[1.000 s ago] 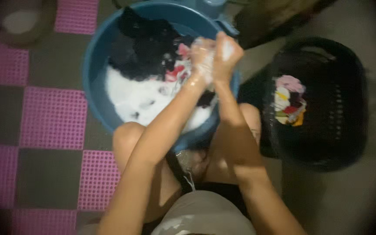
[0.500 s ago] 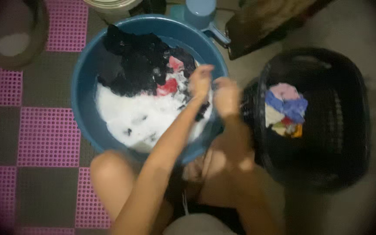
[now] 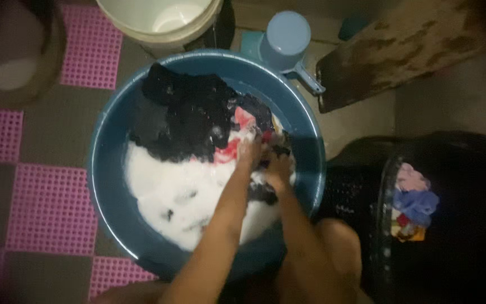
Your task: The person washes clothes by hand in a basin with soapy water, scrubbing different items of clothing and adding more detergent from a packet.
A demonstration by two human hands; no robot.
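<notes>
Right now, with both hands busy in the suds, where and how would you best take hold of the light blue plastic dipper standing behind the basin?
Take the light blue plastic dipper by its straight handle. It stands mouth-down, so the smooth round body probably offers a poor grip, while the handle sticks out toward the right, past the round blue plastic basin. Come from the right, over the bare floor.

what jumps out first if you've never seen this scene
A big blue basin fills the middle, half white suds, half dark clothes piled at its far side. Both hands, left and right, are pressed together in the wet laundry near its right rim. A black basket with bright clothes stands on the right.
</notes>
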